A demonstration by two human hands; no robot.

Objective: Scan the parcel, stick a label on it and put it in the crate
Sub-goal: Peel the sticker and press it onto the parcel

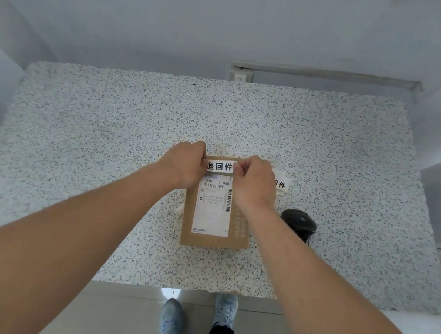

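Note:
A flat brown cardboard parcel lies on the speckled table, a white shipping slip with barcodes on its top face. Over the parcel's far edge I hold a white label printed with three black characters. My left hand pinches its left end and my right hand pinches its right end. Whether the label touches the parcel, I cannot tell. Just right of my right hand lie more white labels on the table. The black scanner rests to the right of the parcel. No crate is in view.
A small pale strip lies by the parcel's left edge. A wall socket and a cable duct sit behind the table's far edge. My two feet in light shoes stand on the tiled floor below the near edge.

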